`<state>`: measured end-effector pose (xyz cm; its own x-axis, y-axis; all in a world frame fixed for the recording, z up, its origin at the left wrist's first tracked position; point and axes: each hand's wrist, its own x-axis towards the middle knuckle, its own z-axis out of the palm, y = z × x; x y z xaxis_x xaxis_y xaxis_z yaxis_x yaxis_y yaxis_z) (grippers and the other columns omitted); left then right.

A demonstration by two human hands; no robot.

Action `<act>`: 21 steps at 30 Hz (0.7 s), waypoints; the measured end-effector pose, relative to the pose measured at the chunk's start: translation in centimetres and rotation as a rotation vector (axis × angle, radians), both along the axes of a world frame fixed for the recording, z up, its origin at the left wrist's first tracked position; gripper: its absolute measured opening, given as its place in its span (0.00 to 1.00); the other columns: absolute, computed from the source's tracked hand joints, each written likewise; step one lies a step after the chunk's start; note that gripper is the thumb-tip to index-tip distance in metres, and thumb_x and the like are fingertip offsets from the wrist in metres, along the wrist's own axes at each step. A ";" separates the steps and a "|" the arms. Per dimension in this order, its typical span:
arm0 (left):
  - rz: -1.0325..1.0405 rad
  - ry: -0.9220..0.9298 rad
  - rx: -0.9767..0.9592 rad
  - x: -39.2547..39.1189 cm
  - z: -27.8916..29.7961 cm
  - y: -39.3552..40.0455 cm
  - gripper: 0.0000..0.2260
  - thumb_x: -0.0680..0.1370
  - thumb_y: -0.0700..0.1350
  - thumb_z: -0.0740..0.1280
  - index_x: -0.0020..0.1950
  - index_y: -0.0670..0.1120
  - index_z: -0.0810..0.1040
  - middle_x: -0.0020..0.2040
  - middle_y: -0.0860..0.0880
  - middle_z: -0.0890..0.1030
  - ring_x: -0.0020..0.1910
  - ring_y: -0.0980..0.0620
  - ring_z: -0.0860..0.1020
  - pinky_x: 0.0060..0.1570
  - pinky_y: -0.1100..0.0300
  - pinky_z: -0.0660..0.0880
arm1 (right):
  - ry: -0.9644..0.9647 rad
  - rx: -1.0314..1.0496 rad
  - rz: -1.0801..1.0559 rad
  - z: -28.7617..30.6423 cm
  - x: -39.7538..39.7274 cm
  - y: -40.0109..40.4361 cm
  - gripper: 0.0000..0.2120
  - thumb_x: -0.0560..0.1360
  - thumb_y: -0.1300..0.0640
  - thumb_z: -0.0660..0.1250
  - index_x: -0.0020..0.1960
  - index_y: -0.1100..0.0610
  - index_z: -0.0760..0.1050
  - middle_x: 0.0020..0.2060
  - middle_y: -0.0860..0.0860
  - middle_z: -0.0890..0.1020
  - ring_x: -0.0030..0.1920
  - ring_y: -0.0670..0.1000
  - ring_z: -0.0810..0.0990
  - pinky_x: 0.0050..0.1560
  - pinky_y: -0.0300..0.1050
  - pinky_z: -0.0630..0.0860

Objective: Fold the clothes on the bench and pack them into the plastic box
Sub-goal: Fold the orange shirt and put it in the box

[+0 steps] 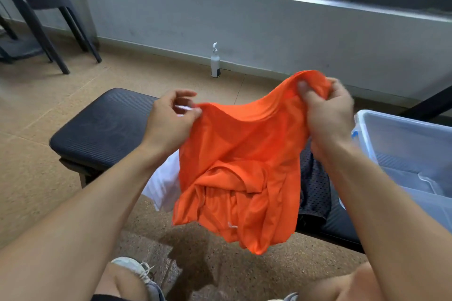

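An orange shirt [242, 164] hangs in the air above the black padded bench [102, 129], crumpled at its lower part. My left hand [171, 120] pinches its upper left edge between thumb and fingers. My right hand [327, 110] grips the bunched upper right edge. Under the shirt, a white garment [163, 183] lies on the bench and hangs over its near edge, and a dark mesh garment [314, 186] lies to its right. The clear plastic box [403, 144] with a blue latch stands at the right on the bench.
A white bottle [215, 62] stands on the floor by the wall beyond the bench. A black stool [46, 14] stands at the far left. My knees and shoes show at the bottom, over the speckled floor [36, 178].
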<state>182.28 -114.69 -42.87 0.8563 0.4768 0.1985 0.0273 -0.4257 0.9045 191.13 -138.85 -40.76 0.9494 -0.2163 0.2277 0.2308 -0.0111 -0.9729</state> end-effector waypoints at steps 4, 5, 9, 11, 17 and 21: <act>-0.350 -0.081 0.044 -0.9 0.7 -2.1 0.30 0.67 0.58 0.75 0.68 0.54 0.73 0.63 0.56 0.79 0.64 0.62 0.76 0.64 0.63 0.72 | -0.020 -0.323 0.372 0.0 -3.4 2.4 0.05 0.69 0.60 0.79 0.43 0.56 0.83 0.36 0.53 0.85 0.35 0.44 0.80 0.36 0.42 0.77; -0.396 -0.074 0.042 -1.2 0.7 -2.7 0.33 0.66 0.61 0.75 0.68 0.54 0.73 0.62 0.56 0.80 0.63 0.63 0.77 0.64 0.65 0.72 | -0.025 -0.347 0.439 0.0 -4.0 2.8 0.05 0.68 0.61 0.79 0.42 0.55 0.84 0.35 0.52 0.85 0.33 0.43 0.79 0.34 0.40 0.76; -0.417 -0.039 0.112 -1.6 0.2 -4.1 0.14 0.71 0.54 0.78 0.53 0.49 0.83 0.45 0.57 0.85 0.48 0.66 0.81 0.51 0.74 0.72 | -0.134 -0.572 0.510 -0.7 -5.1 3.8 0.06 0.66 0.62 0.78 0.38 0.55 0.81 0.27 0.44 0.77 0.28 0.40 0.72 0.31 0.35 0.67; -0.343 -0.114 0.140 -1.4 0.2 -4.4 0.06 0.77 0.46 0.73 0.42 0.46 0.83 0.37 0.53 0.83 0.39 0.65 0.79 0.43 0.74 0.70 | -0.121 -0.639 0.495 -1.1 -5.2 4.1 0.12 0.64 0.55 0.81 0.38 0.53 0.79 0.29 0.46 0.77 0.30 0.42 0.71 0.31 0.41 0.68; 0.223 -0.214 0.072 1.0 0.0 0.6 0.15 0.82 0.54 0.65 0.39 0.48 0.77 0.30 0.56 0.72 0.30 0.61 0.68 0.36 0.55 0.68 | 0.080 -0.893 0.290 -1.8 -2.5 1.5 0.14 0.66 0.67 0.69 0.43 0.49 0.76 0.38 0.46 0.82 0.42 0.51 0.81 0.39 0.46 0.75; 0.594 -0.325 -0.096 1.6 0.3 4.3 0.15 0.80 0.57 0.62 0.40 0.48 0.76 0.33 0.53 0.73 0.36 0.55 0.69 0.40 0.52 0.70 | 0.144 -0.903 -0.008 -1.0 -1.1 -0.4 0.16 0.64 0.65 0.64 0.47 0.48 0.76 0.42 0.45 0.83 0.45 0.54 0.80 0.46 0.49 0.78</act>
<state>183.85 -110.40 -42.59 0.3485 0.8756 0.3344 -0.0476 -0.3398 0.9393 190.01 -139.21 -41.75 0.9809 -0.0203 0.1932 0.1045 -0.7832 -0.6129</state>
